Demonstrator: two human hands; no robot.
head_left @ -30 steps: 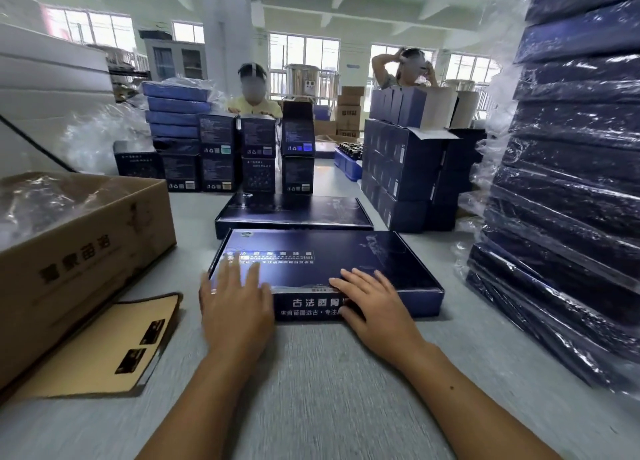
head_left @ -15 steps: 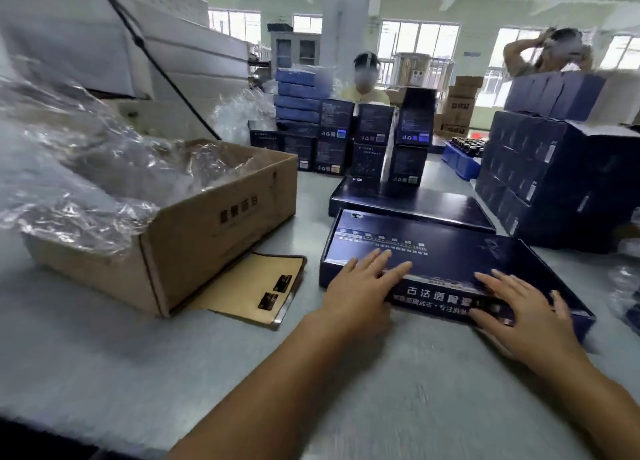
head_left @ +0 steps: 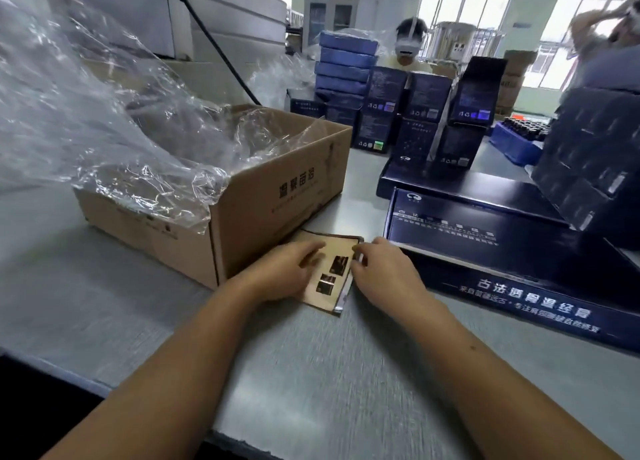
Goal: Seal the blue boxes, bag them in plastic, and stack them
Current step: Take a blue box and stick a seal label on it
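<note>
**While the blue box [head_left: 502, 252] waits**

Left hand [head_left: 284, 272] lies flat on the sticker sheet [head_left: 323, 300]; right hand [head_left: 384, 269] curls at its edge, pinch unclear. Just beside it the blue box lies flat: stiff, probably light, best taken by its long sides.

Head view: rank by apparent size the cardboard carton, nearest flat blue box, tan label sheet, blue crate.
1-2. cardboard carton and flat blue box: close in apparent size, and the box runs off frame, so unranked.
3. tan label sheet.
4. blue crate, narrowly; it sits far back, so true size unsure.
</note>
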